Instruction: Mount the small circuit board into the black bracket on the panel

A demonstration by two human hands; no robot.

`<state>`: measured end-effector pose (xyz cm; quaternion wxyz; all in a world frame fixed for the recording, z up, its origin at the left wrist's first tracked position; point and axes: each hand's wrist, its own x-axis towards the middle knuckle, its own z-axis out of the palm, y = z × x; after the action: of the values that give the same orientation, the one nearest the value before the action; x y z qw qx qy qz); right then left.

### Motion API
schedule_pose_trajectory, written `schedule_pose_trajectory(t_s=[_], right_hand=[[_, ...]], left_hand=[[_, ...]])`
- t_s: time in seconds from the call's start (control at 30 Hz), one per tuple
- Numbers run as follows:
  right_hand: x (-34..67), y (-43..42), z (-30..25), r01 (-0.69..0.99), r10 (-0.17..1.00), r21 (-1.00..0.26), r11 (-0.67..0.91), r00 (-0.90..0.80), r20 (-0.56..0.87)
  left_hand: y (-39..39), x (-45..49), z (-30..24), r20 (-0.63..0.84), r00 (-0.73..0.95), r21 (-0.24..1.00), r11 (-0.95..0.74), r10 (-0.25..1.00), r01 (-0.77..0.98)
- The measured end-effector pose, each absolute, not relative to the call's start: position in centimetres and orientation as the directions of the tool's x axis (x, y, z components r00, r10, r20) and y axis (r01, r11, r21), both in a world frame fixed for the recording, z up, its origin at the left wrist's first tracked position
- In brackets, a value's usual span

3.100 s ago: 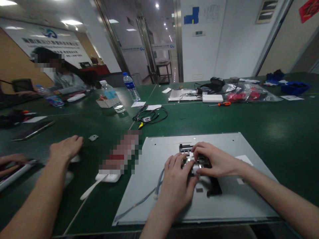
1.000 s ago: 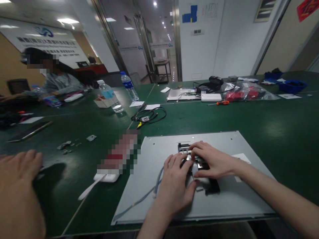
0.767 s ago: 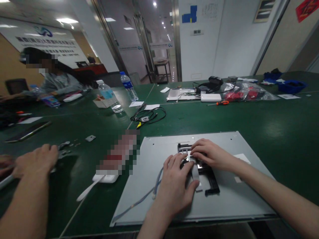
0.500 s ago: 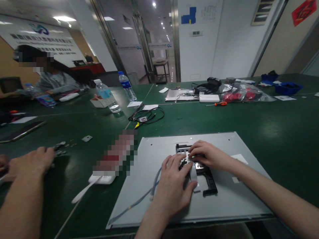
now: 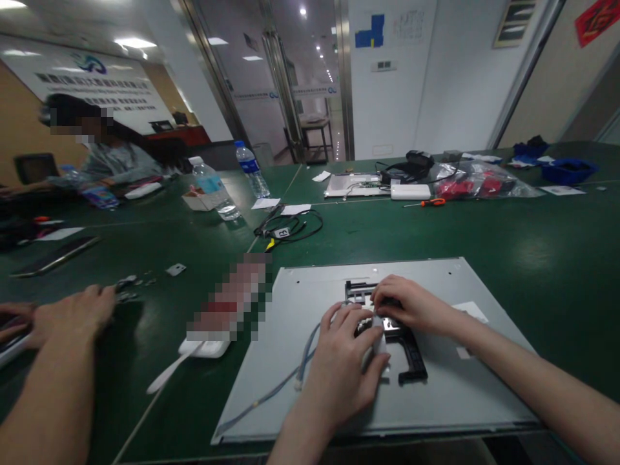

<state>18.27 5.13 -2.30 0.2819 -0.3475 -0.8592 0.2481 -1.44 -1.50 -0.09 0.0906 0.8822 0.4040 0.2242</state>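
A flat grey-white metal panel (image 5: 436, 400) lies in front of me, with a black bracket (image 5: 414, 361) fixed on its middle. Over the bracket runs a pale flat ribbon cable (image 5: 379, 342). My left hand (image 5: 346, 349) rests on the panel, its thumb and index finger closed about the lower part of the ribbon cable. My right hand (image 5: 409, 307) comes in from the right with curled fingers pinched at the cable's upper end; the fingertips are partly hidden. A thin grey-blue cable (image 5: 276, 392) trails from under my left hand to the panel's lower left corner.
A co-worker's hand (image 5: 72, 316) is at the left near small metal parts (image 5: 128, 296). Left of the panel lies a white device with a strap (image 5: 206, 349). Beyond are coiled black cables (image 5: 295, 227), water bottles (image 5: 216, 187), an orange screwdriver (image 5: 431, 203) and a plastic bag (image 5: 479, 181).
The whole view has shifted slightly right. My left fingers have closed in on the ribbon cable, covering more of it. My right fingers stay at its upper end.
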Motion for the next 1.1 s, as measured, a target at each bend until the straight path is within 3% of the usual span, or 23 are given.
schedule_pose_trajectory(t_s=[0.47, 1.1], right_hand=[[18.53, 5.16, -2.17, 0.441, 0.717, -0.612, 0.657, -0.618, 0.324], [18.38, 5.03, -1.9, 0.465, 0.73, -0.607, 0.644, -0.611, 0.307]], left_hand=[[-1.09, -1.66, -0.53, 0.367, 0.527, 0.293, -0.633, 0.766, 0.717], [-0.91, -1.69, -0.88, 0.402, 0.587, 0.214, -0.695, 0.703, 0.687]])
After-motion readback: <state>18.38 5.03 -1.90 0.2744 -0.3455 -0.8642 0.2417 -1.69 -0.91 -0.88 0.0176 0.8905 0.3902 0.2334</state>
